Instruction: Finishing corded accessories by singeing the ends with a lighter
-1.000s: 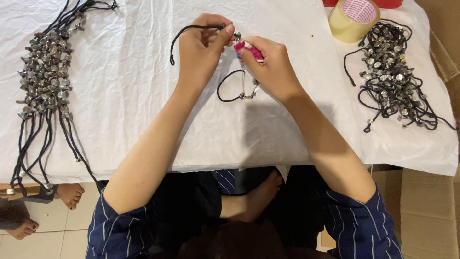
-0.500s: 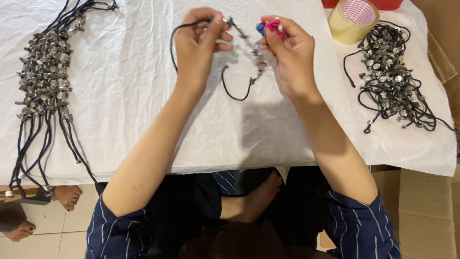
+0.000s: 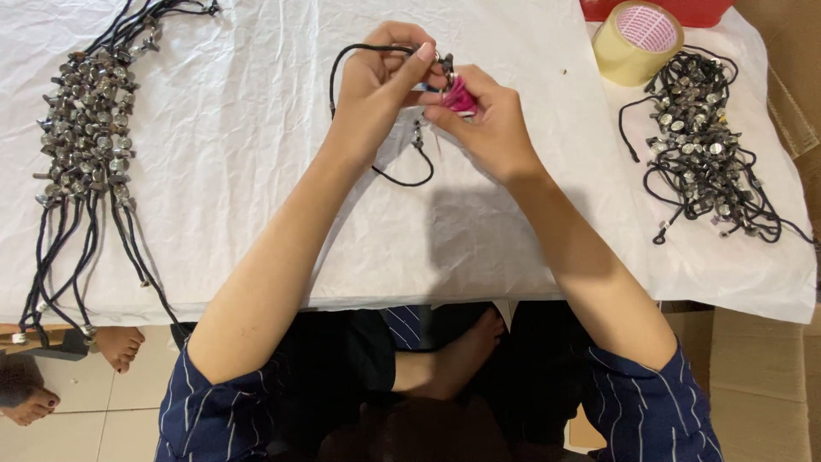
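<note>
Knees and a bare foot point(image 3: 479, 342) sit nearest to me under the table edge, with striped navy sleeves point(image 3: 650, 411) at either side of the view. I see another person's feet point(image 3: 111, 346) on the tiled floor at lower left. From there both forearms reach up over a white cloth point(image 3: 256, 171) that covers the table.

At the middle of the cloth my left hand point(image 3: 376, 81) and right hand point(image 3: 487, 124) meet, touching each other. The left hand's fingers are closed in a pinch on a black cord point(image 3: 359, 51), which loops up out of the fist and around its top; a second loop of the same cord hangs below the hands and lies on the cloth. The right hand's fingers are curled tight around a small pink tool point(image 3: 460, 96), whose end is pressed against the cord just where the left thumb holds it. I cannot tell what kind of tool it is, since the fingers hide most of it.

Well to the left, a row of finished cords point(image 3: 85, 128) with metal beads lies laid out, tails hanging over the table edge. Well to the right, a tangled heap of beaded cords point(image 3: 705, 145) rests on the cloth. Just beyond it stands a roll of tan tape point(image 3: 637, 38), next to a red tray point(image 3: 658, 8) at the far edge
</note>
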